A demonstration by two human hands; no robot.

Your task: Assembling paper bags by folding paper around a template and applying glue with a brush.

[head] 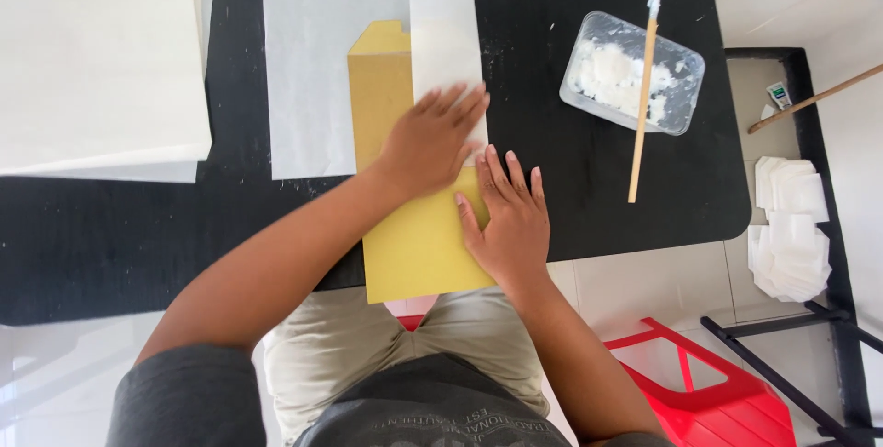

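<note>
1. Two bare hands are pressed flat, fingers spread, nothing clenched: the left hand (432, 139) lies on the white translucent paper strip (444, 33), the right hand (509, 217) on the flat mustard-yellow paper envelope (414, 245).
2. The envelope is laid on the black table mat (598, 189), its lower end overhanging the edge.
3. The step is judged to be smoothing the strip along the envelope's right side.
4. Next, firm, even pressure along the seam is called for.
5. A clear plastic tub of white paste (631, 73), crossed by a wooden-handled brush (643, 88), stands to the right.

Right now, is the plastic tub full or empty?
Partly full. The clear plastic tub has lumps of white paste on its bottom, well below the rim, and a wooden brush lies across its top.
</note>
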